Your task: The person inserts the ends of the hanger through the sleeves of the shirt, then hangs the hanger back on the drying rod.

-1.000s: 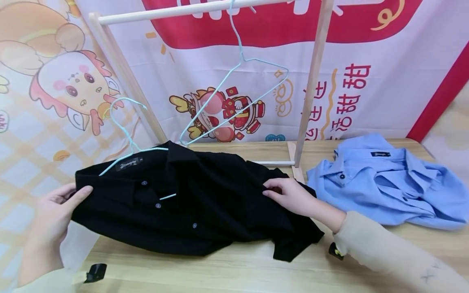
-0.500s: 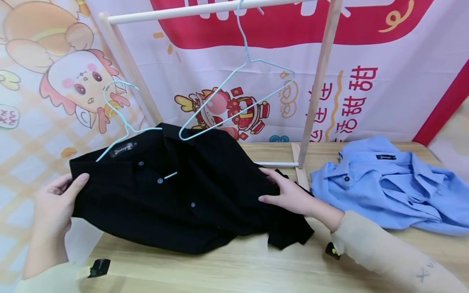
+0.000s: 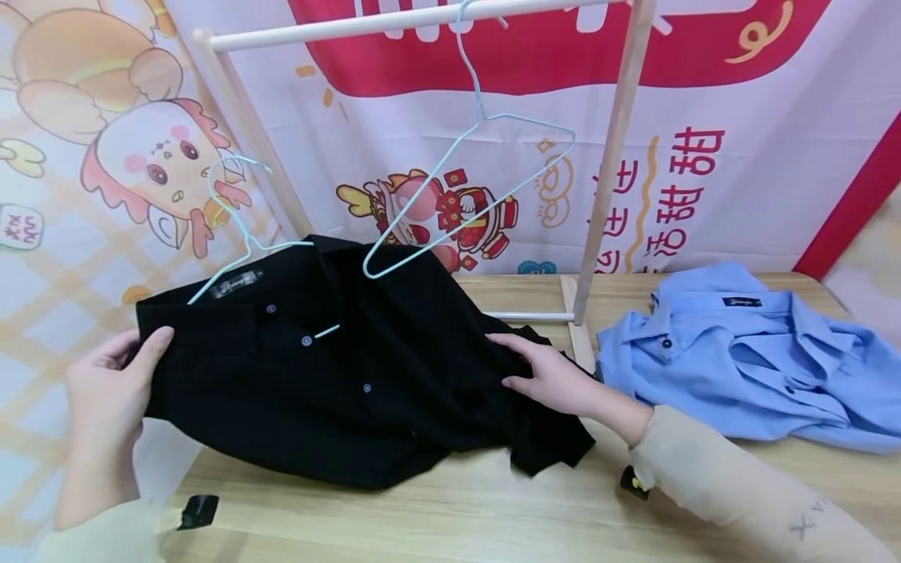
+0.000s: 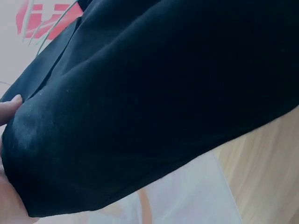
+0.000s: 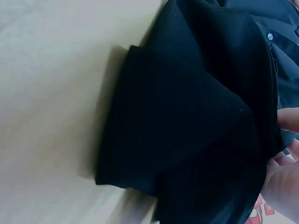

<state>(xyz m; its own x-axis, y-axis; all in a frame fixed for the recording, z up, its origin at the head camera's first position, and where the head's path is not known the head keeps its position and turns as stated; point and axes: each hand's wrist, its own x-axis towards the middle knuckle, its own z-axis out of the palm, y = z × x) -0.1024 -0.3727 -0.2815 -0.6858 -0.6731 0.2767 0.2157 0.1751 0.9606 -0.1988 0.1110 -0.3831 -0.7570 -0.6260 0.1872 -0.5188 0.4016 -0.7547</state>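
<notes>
In the head view a black button shirt (image 3: 296, 407) is held up over the wooden table, slanting down to the right. My left hand (image 3: 109, 383) grips its left shoulder, thumb in front. On the other side of the shirt my right hand (image 3: 552, 375) pinches a fold of the cloth between thumb and fingers, as the right wrist view also shows. A pale mint hanger (image 3: 246, 234) sits in the shirt's neck, its hook sticking up. One bit of its lower bar shows at the collar opening; the rest is covered. Black cloth fills most of the left wrist view.
A second mint hanger (image 3: 479, 117) hangs from the wooden rack (image 3: 338, 27) behind the shirt. To the right a light blue shirt (image 3: 732, 360) lies on the table (image 3: 436, 524). Printed cloth (image 3: 535, 102) covers the wall behind.
The black shirt, with its hanger, has risen and moved slightly left relative to the rack. My right hand has moved left with the cloth. The hanger on the rack has swung a little.
</notes>
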